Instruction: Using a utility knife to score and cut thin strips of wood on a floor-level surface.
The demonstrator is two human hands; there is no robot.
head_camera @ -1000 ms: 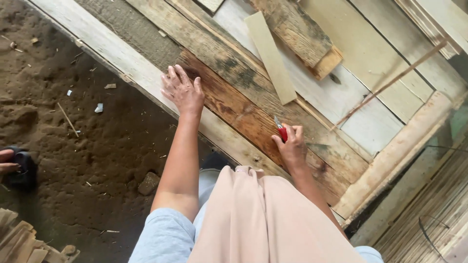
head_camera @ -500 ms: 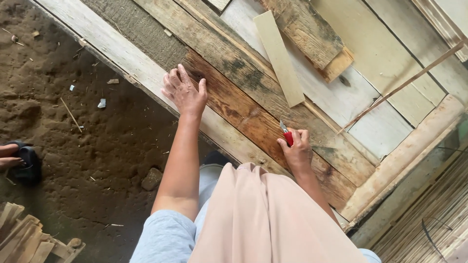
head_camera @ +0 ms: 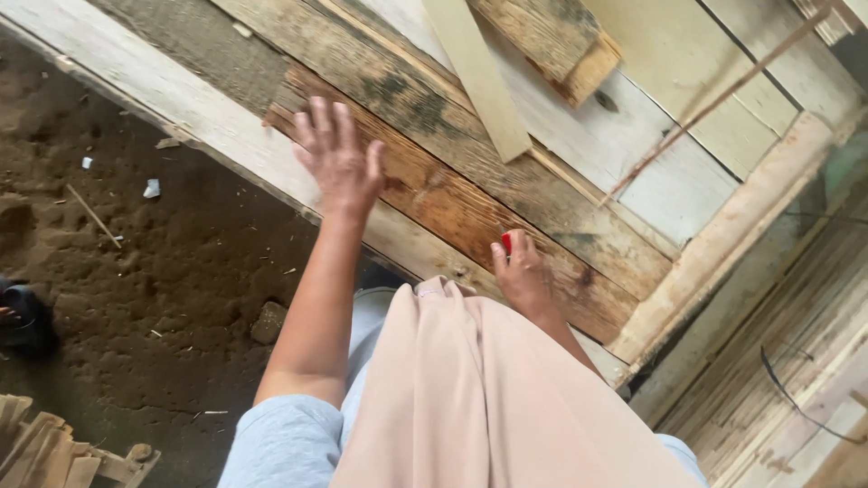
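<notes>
My left hand [head_camera: 336, 155] lies flat, fingers spread, on a reddish-brown weathered plank [head_camera: 452, 212] near its left end. My right hand [head_camera: 522, 271] is closed around a small red-handled tool [head_camera: 506, 243], held against the same plank further right. The tool's tip is hidden behind my fingers. A pale thin strip of wood [head_camera: 479, 77] rests loose on the boards above the plank. My pink garment [head_camera: 488, 398] covers the lower middle of the view.
Several grey and whitish boards [head_camera: 651, 181] lie side by side on a wooden frame [head_camera: 723, 244]. Dark sandy ground [head_camera: 136, 271] with a stone [head_camera: 267, 323] is at the left. A dark shoe [head_camera: 23, 316] and stacked wood pieces [head_camera: 54, 452] are at the lower left.
The view has shifted slightly. My left hand has stayed flat on the plank, and my right hand with the red tool has moved a little down along it.
</notes>
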